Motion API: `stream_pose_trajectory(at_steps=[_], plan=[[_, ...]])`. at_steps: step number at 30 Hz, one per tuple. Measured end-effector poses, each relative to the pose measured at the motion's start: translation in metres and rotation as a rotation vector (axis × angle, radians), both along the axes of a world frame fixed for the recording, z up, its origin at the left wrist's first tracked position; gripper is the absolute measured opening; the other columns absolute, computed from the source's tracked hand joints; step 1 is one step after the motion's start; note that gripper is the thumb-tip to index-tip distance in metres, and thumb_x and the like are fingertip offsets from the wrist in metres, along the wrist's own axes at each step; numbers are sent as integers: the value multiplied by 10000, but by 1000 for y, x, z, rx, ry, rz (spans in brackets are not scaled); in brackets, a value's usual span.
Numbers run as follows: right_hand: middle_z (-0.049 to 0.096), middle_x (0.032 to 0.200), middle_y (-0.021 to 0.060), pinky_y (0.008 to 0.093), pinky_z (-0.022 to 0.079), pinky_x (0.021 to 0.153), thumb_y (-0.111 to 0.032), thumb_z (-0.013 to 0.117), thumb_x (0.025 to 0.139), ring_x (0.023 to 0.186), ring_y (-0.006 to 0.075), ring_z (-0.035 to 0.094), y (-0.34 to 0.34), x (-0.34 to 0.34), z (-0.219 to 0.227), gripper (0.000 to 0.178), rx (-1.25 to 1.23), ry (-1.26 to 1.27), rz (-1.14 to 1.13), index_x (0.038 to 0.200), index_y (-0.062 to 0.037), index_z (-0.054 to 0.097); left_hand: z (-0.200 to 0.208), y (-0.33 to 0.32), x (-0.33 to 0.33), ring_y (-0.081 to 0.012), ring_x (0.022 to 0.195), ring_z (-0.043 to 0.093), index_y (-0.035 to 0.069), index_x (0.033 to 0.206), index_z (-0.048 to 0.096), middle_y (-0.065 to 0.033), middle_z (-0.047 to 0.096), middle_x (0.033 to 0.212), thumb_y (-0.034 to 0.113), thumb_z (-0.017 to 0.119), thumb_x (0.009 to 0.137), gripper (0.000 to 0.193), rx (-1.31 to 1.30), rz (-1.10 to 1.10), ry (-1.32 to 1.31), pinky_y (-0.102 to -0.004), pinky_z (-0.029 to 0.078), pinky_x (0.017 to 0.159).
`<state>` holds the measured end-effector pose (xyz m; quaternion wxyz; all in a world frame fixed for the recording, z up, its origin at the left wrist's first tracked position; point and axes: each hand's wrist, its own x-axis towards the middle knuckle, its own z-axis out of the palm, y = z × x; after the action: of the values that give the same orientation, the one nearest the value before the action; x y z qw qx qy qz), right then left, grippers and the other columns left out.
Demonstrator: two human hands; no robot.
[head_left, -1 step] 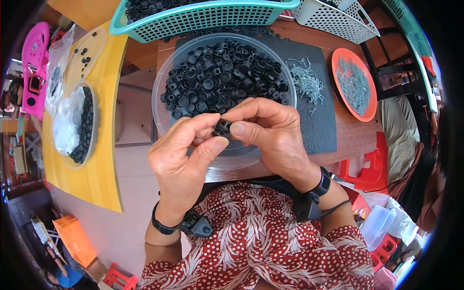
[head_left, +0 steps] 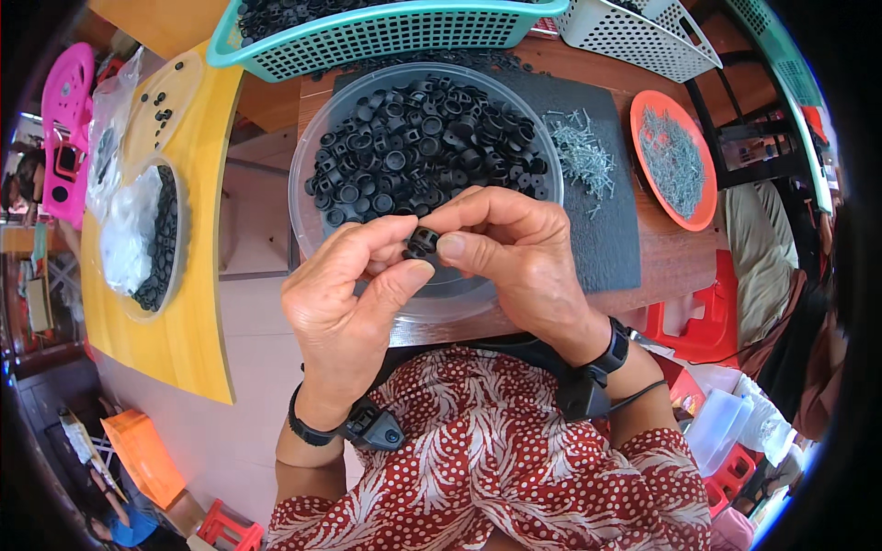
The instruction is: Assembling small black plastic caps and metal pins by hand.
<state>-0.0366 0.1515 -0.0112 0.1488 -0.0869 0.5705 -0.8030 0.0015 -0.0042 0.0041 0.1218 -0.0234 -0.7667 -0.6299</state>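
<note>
A small black plastic part (head_left: pixel 422 241) is pinched between my two hands above the near side of a clear round tub. My left hand (head_left: pixel 344 285) grips it from the left with thumb and fingers. From the right, my right hand (head_left: pixel 519 262) holds it with thumb and forefinger, the thumb pressed on its side. Fingertips cover much of the part. Heaped in the clear tub (head_left: pixel 301 188) are many black plastic pieces (head_left: pixel 395 158), some ring-shaped and some cap-like. The tub's near floor shows bare below my hands.
Loose screws (head_left: pixel 584 156) lie on a dark mat (head_left: pixel 614 253) right of the tub; more fill an orange plate (head_left: pixel 649 197). Behind stand a teal basket (head_left: pixel 386 44) and a white basket (head_left: pixel 634 39). On the left, a yellow table (head_left: pixel 197 312) bears another tub of black parts (head_left: pixel 158 248).
</note>
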Motion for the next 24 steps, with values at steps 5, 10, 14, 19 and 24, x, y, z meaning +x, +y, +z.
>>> stream_pose_trajectory(at_steps=[5, 10, 14, 19, 24], plan=[[627, 837, 24, 205, 466, 688, 46, 627, 774, 764, 63, 558, 1, 0, -2, 134, 4, 26, 10, 902, 8, 641, 3, 0, 3, -79, 675, 508, -40, 995, 629, -26, 555, 759, -4, 721, 700, 311, 45, -26, -62, -192, 411, 597], [617, 815, 20, 198, 460, 676, 60, 633, 763, 754, 60, 553, 1, 0, -3, 115, 0, 122, -11, 866, 8, 635, 3, -1, 2, -68, 695, 494, -59, 1020, 622, -15, 558, 792, -19, 721, 703, 334, 96, -70, -81, -173, 392, 601], [614, 803, 21, 196, 459, 668, 68, 639, 755, 745, 56, 550, 1, -1, -6, 119, 12, 168, -10, 854, 3, 637, 4, 0, 3, -60, 668, 505, -36, 983, 631, -7, 559, 752, -10, 724, 706, 293, 171, -59, -180, -186, 414, 578], [623, 798, 24, 196, 464, 654, 83, 631, 751, 740, 54, 560, 0, 0, -5, 117, -9, 122, -17, 837, 3, 635, 4, 2, 2, -49, 676, 509, -39, 983, 622, -10, 579, 765, -14, 718, 725, 277, 218, -78, -205, -172, 421, 589], [626, 795, 27, 198, 468, 642, 96, 622, 745, 727, 54, 564, 1, -1, -6, 125, -24, 93, -8, 831, 6, 631, 5, 2, 0, -54, 661, 528, -60, 970, 599, -44, 620, 769, 10, 722, 737, 273, 301, -103, -249, -173, 440, 583]])
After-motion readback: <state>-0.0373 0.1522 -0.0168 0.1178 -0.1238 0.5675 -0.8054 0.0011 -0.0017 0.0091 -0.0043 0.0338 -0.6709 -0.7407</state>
